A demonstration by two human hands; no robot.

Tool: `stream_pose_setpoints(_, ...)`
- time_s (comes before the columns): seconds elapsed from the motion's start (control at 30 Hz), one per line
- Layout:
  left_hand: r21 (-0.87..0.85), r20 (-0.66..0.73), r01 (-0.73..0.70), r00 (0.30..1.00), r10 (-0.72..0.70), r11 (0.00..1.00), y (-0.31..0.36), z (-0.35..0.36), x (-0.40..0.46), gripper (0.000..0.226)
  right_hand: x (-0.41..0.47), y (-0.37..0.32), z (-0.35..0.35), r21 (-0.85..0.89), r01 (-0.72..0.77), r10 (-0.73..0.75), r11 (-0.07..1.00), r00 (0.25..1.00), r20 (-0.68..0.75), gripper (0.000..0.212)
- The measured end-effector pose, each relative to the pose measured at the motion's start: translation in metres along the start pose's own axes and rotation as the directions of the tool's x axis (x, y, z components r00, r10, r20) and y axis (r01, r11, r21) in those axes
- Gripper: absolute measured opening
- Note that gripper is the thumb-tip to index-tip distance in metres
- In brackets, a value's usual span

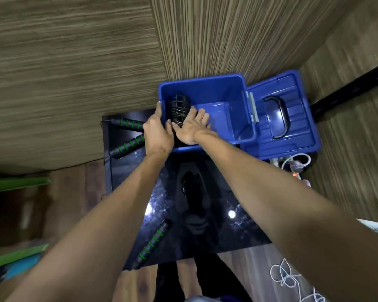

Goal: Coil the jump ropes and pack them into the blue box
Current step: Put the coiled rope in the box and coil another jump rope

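Fingers [200, 115] of the right hand [189, 127] are seen spread nearly straight, laid against the coiled rope [179, 110] inside the blue box [244, 118] at the centre of the frame. The left hand [156, 131] is placed at the box's left wall, its thumb over the rim and its fingers curled toward the bundle; whether the rope is actually pinched cannot be told. The box is set on the far edge of a glossy black counter [244, 232], with its lid [292, 118] lying open to the right. Two green-ringed handles [129, 135] are shown on the counter left of the box, and a third handle [153, 243] lower in the frame.
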State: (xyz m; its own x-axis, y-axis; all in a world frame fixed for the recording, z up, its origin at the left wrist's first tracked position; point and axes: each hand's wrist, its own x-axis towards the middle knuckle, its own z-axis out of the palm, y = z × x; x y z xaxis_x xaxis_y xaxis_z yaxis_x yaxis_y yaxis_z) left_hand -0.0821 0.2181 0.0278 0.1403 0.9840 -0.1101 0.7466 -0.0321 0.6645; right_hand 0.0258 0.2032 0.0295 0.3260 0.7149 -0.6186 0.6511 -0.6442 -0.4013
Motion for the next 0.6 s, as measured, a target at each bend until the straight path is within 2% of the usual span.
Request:
stream_pose_setpoints(0.1, 0.021, 0.012, 0.005, 1.0, -0.006, 1.0, 0.001, -0.004, -0.002, 0.06, 0.001, 0.003, -0.003, -0.127, 0.013, -0.01, 0.992, 1.0, 0.025, 0.094)
stream_pose_setpoints(0.2, 0.013, 0.023, 0.011, 1.0, -0.011, 1.0, 0.001, -0.007, -0.004, 0.059, 0.004, 0.007, -0.012, -0.03, 0.01, -0.006, 0.999, 0.991, 0.134, 0.087)
stream_pose_setpoints(0.27, 0.023, 0.021, 0.007, 1.0, -0.008, 1.0, 0.002, -0.008, -0.006, 0.059, 0.005, 0.011, -0.016, 0.024, 0.037, -0.04, 0.999, 0.988, 0.152, 0.081)
stream_pose_setpoints(0.6, 0.011, 0.062, -0.068, 0.996, 0.068, 0.998, -0.01, -0.008, -0.001, 0.06, 0.008, 0.011, -0.002, -0.022, -0.029, 0.032, 0.999, 0.988, 0.149, 0.077)
